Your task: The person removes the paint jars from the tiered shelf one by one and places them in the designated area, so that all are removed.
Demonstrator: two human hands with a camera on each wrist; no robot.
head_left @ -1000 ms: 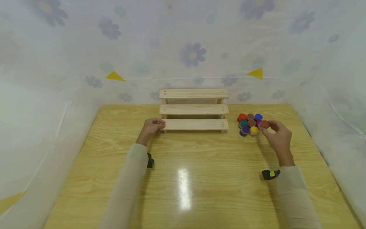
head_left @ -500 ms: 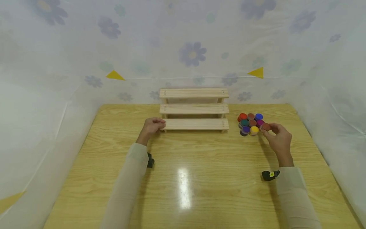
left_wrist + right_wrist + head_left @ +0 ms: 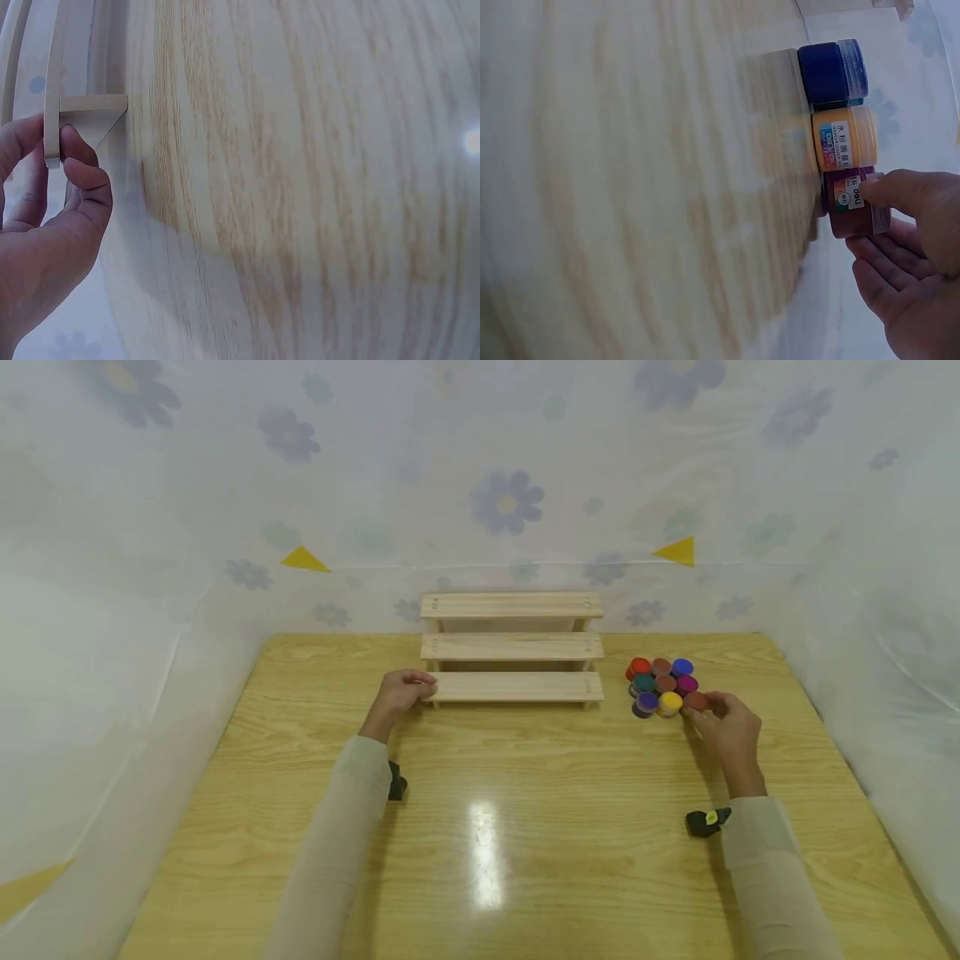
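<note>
My left hand (image 3: 400, 696) pinches the left end of the lowest board of a three-step wooden stand (image 3: 517, 687), thumb on one face and fingers on the other in the left wrist view. At the right, my right hand (image 3: 733, 735) holds a brown paint jar (image 3: 697, 701) between thumb and fingers, at the near right corner of a cluster of paint jars. Beside it stand a yellow jar (image 3: 670, 703) and a magenta jar (image 3: 686, 685). In the right wrist view the brown jar (image 3: 853, 222) is upright, low by the tabletop; whether it touches the wood I cannot tell.
More jars stand close together: red (image 3: 639, 668), blue (image 3: 682, 667), teal (image 3: 642, 685), purple (image 3: 646, 704) and two brown. A flower-patterned sheet (image 3: 360, 485) rises behind the wooden table (image 3: 570, 843) and along both sides.
The right hand has lowered the brown jar and brought it slightly nearer, beside the yellow jar, so the magenta jar now shows fully. The left hand keeps its hold on the stand.
</note>
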